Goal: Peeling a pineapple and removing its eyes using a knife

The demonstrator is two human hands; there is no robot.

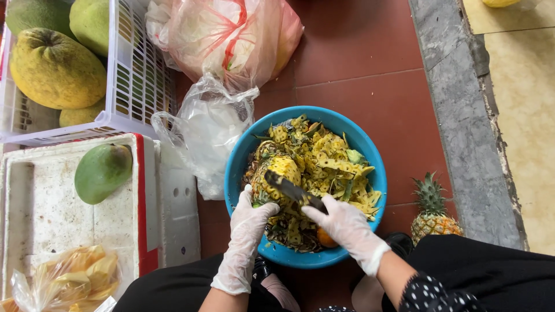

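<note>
Both my hands wear thin white gloves and work over a blue bowl (370,151) full of pineapple peelings. My left hand (250,221) grips a partly peeled pineapple (280,170) at the bowl's near left, its yellow flesh showing. My right hand (342,222) holds a dark-bladed knife (290,188) whose blade lies across the pineapple, pointing up and to the left. An orange knife-handle end shows under my right hand.
A whole small pineapple (432,215) stands on the red tile floor right of the bowl. Plastic bags (215,75) lie beyond the bowl. At the left sit a white basket of pomelos (139,81) and a foam box (46,208) with a green mango (102,172) and bagged fruit pieces (75,276).
</note>
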